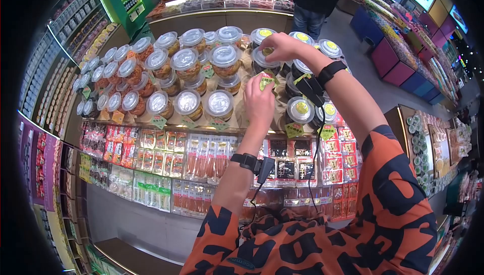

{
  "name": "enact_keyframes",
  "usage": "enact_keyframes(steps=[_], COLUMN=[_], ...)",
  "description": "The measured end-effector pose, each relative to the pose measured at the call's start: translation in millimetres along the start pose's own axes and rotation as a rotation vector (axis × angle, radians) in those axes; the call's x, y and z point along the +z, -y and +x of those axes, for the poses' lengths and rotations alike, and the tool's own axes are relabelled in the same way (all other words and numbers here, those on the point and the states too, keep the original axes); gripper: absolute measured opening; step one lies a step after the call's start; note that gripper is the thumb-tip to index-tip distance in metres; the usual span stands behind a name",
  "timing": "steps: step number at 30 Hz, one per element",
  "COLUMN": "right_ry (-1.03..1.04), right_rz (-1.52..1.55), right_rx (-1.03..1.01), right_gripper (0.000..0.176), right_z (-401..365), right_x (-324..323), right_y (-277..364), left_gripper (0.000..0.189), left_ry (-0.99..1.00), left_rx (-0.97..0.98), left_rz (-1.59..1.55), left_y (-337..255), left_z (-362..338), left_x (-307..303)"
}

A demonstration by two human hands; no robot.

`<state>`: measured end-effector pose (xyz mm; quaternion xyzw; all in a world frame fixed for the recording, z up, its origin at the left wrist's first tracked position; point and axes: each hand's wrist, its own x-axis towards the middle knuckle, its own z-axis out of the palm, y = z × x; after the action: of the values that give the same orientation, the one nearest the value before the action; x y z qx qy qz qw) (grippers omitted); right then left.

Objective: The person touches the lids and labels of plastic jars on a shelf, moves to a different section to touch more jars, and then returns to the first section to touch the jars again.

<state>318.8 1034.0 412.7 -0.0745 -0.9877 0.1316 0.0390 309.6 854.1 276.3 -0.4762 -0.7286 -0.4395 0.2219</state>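
My left hand (259, 99) is closed on a small yellow-green label card (267, 80) above the display shelf (176, 120). Farther back, my right hand (280, 47) curves over a dark-filled jar (264, 63), its fingers at the lid. Rows of clear-lidded jars with orange contents (185, 62) stand to the left, some stacked. On the right are dark jars with yellow lid stickers (301, 109). Another yellow-green card (294, 129) sits at the shelf's front edge.
Hanging packets (201, 156) line the shelf front. Behind stands a lit counter of packaged food (227, 4), with a person in dark clothes (310, 3) beside it. Colourful bins (398, 58) are at the right. Cables hang from both my wrists.
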Motion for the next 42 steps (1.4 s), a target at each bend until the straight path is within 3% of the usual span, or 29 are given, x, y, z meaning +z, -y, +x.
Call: enact_keyframes(steps=[10,12,15,20,23,25,37,42], right_ry=[0.012,0.007,0.008,0.003,0.017,0.003,-0.003,0.051], right_rz=[-0.011,-0.008,-0.007,-0.010,0.000,-0.038,-0.035,-0.051], right_rx=[-0.005,-0.006,0.016,0.027,0.030,0.009,-0.024,0.061], right_gripper=[0.048,0.048,0.049,0.050,0.050,0.049,0.047,0.052], right_z=[0.9,-0.7,-1.6,-0.3,-0.2,0.4,0.2,-3.6], right_x=[0.9,0.2,-0.4,1.2,-0.6,1.0,-1.3,-4.4], right_y=[-2.4,-1.5,2.2,-0.4,0.1,-0.8,-0.2,5.2], left_gripper=[0.059,0.064,0.068,0.057,0.042,0.031,0.031,0.033], left_ry=[0.105,0.007,0.028,-0.018,0.068,0.222,0.228,0.249], left_rx=[-0.187,-0.407,-0.443,-0.486,-0.506,-0.700,-0.692,-0.721], left_rz=[-0.128,-0.302,-0.302,-0.396,-0.547,-0.894,-0.875,-0.845], left_y=[-6.7,-6.3,2.1,15.0,31.6,31.2,58.4,54.7], left_z=[8.7,14.4,18.0,16.6,14.7,21.4,31.1,30.2], left_x=[1.9,11.7,17.9,28.9,34.0,15.1,9.8,5.0])
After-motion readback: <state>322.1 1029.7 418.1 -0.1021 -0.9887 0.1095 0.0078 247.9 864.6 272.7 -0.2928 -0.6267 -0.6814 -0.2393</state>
